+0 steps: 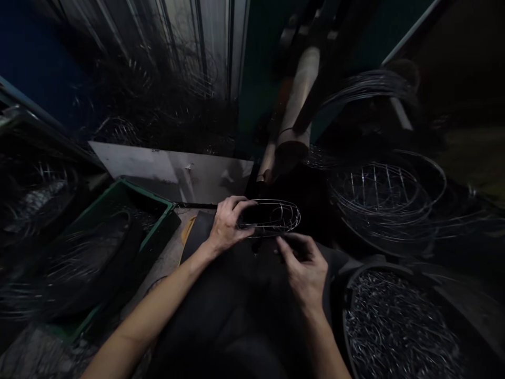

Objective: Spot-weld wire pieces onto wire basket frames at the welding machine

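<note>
A small oval frame of bent metal wire (pixel 291 218) is held up in front of my lap, below a pipe-like machine part. My left hand (pixel 231 221) is closed around the left end of this wire frame, thumb below and fingers above. Just under the frame's right side is my right hand (pixel 303 263), its thumb and index finger pinched together. Whatever lies between those fingertips is too dark and small to make out. Dark clothing covers the lap beneath both hands.
At lower right stands a round tub (pixel 349 316) full of short bent wire pieces. Wire rings (pixel 379 195) are stacked behind it. A green crate (pixel 158 231) with wire parts sits left, near a pale panel (pixel 158 168). A thick pipe (pixel 302 89) juts from above.
</note>
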`<state>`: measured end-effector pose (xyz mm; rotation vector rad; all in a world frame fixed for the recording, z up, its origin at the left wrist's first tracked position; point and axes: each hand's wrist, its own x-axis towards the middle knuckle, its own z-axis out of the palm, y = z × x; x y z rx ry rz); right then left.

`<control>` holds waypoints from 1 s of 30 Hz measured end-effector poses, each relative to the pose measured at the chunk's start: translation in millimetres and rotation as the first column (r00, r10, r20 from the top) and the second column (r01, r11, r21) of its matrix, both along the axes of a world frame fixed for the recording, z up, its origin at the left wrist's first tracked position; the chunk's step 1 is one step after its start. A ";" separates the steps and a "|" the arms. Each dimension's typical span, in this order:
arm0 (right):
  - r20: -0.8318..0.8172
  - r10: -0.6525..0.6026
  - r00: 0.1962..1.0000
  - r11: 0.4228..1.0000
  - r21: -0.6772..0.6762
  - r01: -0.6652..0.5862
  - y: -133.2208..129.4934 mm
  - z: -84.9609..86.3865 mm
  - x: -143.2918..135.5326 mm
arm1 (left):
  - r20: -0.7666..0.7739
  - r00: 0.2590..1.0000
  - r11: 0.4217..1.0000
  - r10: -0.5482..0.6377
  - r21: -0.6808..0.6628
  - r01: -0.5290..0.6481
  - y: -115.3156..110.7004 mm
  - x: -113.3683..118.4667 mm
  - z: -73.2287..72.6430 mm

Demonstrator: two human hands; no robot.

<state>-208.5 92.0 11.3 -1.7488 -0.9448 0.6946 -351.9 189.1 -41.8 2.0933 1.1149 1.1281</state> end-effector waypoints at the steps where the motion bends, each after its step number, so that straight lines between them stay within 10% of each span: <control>1: 0.020 0.011 1.000 1.000 0.014 -0.011 3.8 -0.9 4.1 | -0.025 1.000 1.000 -0.008 0.008 0.008 0.2 1.4 0.2; 10: 0.360 0.223 0.906 0.952 0.121 -0.282 28.5 -21.5 13.0 | -0.145 0.989 0.996 -0.041 0.072 0.051 -0.3 0.9 -0.7; 19: 0.951 0.157 0.265 0.801 0.035 -0.598 42.1 -17.1 28.8 | -0.195 0.979 0.994 -0.064 0.074 0.079 -0.3 -3.7 -1.7; 30: 0.962 0.206 0.180 0.717 -0.023 -0.697 49.0 -12.4 39.2 | -0.165 0.983 0.995 -0.079 0.053 0.088 0.5 -1.1 -4.2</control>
